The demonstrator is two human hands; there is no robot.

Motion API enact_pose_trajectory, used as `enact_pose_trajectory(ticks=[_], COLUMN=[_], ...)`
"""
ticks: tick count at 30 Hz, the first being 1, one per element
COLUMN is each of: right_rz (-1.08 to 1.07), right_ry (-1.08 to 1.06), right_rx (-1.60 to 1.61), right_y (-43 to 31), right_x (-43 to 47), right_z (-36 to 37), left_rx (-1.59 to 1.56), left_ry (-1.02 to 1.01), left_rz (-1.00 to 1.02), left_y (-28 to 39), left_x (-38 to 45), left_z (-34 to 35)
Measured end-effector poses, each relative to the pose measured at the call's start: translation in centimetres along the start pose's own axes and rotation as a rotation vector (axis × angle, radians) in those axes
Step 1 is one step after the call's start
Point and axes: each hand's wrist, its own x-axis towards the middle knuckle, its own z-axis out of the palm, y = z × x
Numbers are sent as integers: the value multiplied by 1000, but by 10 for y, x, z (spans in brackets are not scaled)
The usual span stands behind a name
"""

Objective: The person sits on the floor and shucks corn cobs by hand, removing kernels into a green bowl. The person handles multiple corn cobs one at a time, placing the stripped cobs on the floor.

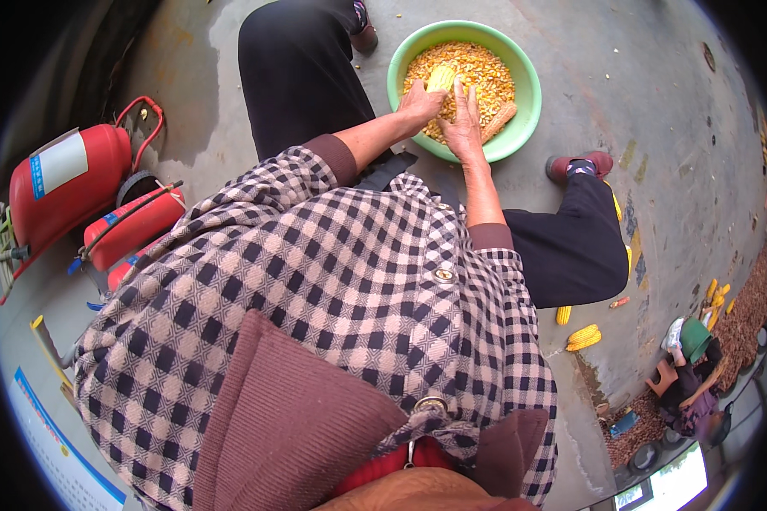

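A pale yellow corn cob (441, 78) is in my left hand (420, 104), held by its near end over a round green plastic basin (528, 89). Loose corn kernels (489, 70) cover the bottom of the basin. Close beside the cob, my right hand (464, 124) has its fingers spread above the kernels, with nothing seen in its grasp. Whether its fingertips touch the cob, I cannot tell. A stripped cob (500, 121) leans on the basin's inner wall, just right of my right hand.
Red fire extinguishers (80, 163) stand at the left. Yellow corn cobs (583, 337) lie on the concrete floor (677, 191) by my right leg. At the far right, another person (693, 383) sits near a green container (696, 340) and a spread of brown pieces (738, 338).
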Motion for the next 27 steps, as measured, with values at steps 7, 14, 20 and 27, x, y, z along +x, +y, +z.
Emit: enact_pose_trajectory(ticks=[7, 14, 20, 27], right_rz=[-160, 232, 247, 244], right_ry=[28, 256, 247, 293], right_rx=[-177, 712, 1263, 1359], right_y=[12, -7, -15, -12], right_x=[17, 28, 37, 44], right_z=[-18, -48, -44, -33], left_rx=[-449, -118, 20, -111], left_ry=[-590, -356, -440, -419], left_rz=[-285, 143, 461, 376], left_y=[33, 37, 37, 40], left_x=[-9, -13, -28, -41], left_z=[-26, -31, -28, -16])
